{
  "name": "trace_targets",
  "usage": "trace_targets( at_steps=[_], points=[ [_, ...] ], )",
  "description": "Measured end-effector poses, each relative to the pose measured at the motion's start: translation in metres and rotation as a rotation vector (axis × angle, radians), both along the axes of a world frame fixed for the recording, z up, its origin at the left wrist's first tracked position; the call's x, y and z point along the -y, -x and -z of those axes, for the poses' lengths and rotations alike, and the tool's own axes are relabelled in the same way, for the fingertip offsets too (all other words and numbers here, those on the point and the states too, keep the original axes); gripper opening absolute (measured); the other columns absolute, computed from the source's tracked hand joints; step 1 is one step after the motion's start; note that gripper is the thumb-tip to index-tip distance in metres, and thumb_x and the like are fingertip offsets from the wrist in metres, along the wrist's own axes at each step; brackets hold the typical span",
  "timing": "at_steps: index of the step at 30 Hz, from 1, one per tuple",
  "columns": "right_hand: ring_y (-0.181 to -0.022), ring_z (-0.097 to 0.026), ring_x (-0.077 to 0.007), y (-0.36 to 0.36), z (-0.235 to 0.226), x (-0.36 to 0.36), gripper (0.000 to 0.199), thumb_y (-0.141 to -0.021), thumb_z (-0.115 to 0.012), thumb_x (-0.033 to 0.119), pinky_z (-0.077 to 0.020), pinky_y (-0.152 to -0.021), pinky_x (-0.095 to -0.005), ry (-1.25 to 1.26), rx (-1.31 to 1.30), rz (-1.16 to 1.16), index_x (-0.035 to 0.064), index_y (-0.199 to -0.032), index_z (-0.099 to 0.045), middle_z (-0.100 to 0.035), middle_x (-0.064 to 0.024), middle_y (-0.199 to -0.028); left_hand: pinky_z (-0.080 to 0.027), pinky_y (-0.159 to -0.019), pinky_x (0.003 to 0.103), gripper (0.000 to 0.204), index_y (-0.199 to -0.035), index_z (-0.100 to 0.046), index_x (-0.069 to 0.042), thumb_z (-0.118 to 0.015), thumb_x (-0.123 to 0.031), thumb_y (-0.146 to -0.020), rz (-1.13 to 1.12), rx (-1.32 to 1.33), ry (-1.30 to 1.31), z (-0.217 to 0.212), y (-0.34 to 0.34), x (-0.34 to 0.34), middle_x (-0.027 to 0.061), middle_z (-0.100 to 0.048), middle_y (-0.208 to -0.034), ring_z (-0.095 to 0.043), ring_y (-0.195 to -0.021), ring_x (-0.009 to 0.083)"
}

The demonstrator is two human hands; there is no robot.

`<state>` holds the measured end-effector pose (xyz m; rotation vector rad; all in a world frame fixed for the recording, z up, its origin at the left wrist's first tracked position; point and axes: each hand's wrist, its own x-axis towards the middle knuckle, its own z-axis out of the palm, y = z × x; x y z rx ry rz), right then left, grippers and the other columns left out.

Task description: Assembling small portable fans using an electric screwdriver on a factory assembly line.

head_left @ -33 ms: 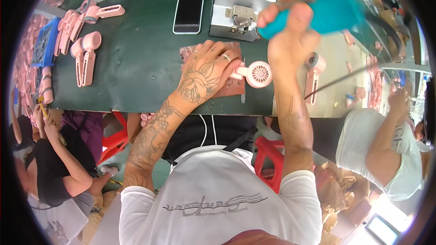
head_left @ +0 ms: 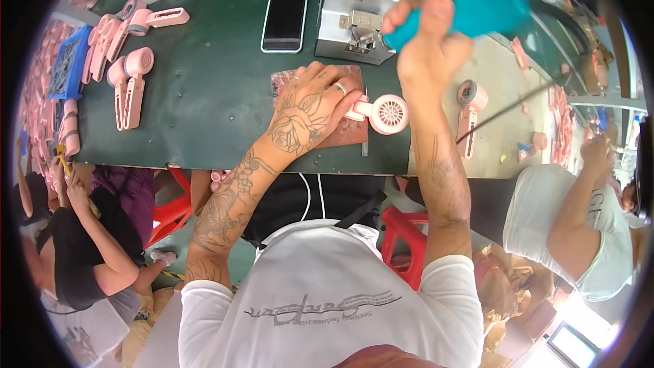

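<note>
The person's left hand [head_left: 313, 112], tattooed and wearing a ring, lies just above the middle of the frame on a reddish-brown work mat [head_left: 340, 138] on the dark green tabletop [head_left: 204, 109]. Its grip is clamped on the handle of a small pink plastic handheld fan with a round white grille [head_left: 383, 113], which lies flat on the mat's right edge with the grille facing up. The right hand [head_left: 426, 34] is raised in the upper middle of the frame, above the fan, its grip closed around a teal power screwdriver [head_left: 477, 5] whose body slants toward the upper right.

Just behind the mat, at the top centre, stands a grey metal machine [head_left: 357, 13], and to its left a black smartphone [head_left: 284, 20] lies face up. At the upper left of the frame several more pink fan bodies [head_left: 129, 82] lie in a loose group on the tabletop, beside a blue tray [head_left: 68, 61] near the rim. Right of the raised forearm, another pink fan with a dark round head [head_left: 469, 105] lies on a paler surface. A person in black [head_left: 75, 245] sits at the lower left, and a person in a white shirt [head_left: 579, 232] sits at the right edge
</note>
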<state>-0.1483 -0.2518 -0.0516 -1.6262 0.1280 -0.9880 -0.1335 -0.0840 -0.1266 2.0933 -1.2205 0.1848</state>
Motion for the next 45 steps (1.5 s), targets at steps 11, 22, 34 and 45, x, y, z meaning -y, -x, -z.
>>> trace_targets(
  at_steps=[11,22,34,45],
  points=[
    [-0.061,-0.060,-0.0161,-0.029,0.027,0.004,0.036,-0.105,-0.061,0.035,-0.0472,-0.055,-0.0292,0.091,0.050,-0.209,-0.0009,-0.101,-0.060,-0.060,-0.0062,-0.070,-0.043,-0.097,0.046,0.029,-0.116,-0.071,-0.011,-0.062,-0.027,-0.094,0.171,-0.103,-0.017,-0.002,-0.003,-0.014,0.0063,-0.062,-0.128,-0.055,-0.110,0.0294],
    [-0.064,-0.057,-0.0202,0.041,0.008,-0.013,0.064,-0.102,-0.056,0.057,-0.0469,-0.059,-0.0323,-0.100,-0.092,-0.187,-0.0068,-0.111,-0.057,-0.057,-0.0092,-0.073,-0.043,-0.098,0.046,0.030,-0.120,-0.071,-0.012,-0.062,-0.024,-0.095,0.021,-0.074,-0.030,0.001,0.000,-0.011,0.0059,-0.064,-0.121,-0.054,-0.109,0.0291],
    [-0.063,-0.057,-0.0213,0.057,0.026,-0.020,0.073,-0.093,-0.062,0.067,-0.0481,-0.058,-0.0344,-0.105,-0.167,-0.288,-0.0040,-0.108,-0.052,-0.057,-0.0094,-0.069,-0.042,-0.094,0.046,0.032,-0.119,-0.069,-0.008,-0.068,-0.021,-0.090,0.054,-0.115,-0.017,-0.001,-0.001,-0.012,0.0083,-0.064,-0.122,-0.054,-0.110,0.0321],
    [-0.060,-0.054,-0.0208,0.054,0.043,-0.013,0.045,-0.104,-0.057,0.045,-0.0489,-0.058,-0.0360,-0.087,-0.062,-0.346,0.0009,-0.099,-0.050,-0.055,-0.0105,-0.071,-0.042,-0.094,0.045,0.029,-0.116,-0.069,-0.007,-0.068,-0.018,-0.090,0.044,-0.088,-0.038,-0.004,-0.001,-0.008,0.0059,-0.063,-0.127,-0.055,-0.109,0.0304]
  ],
)
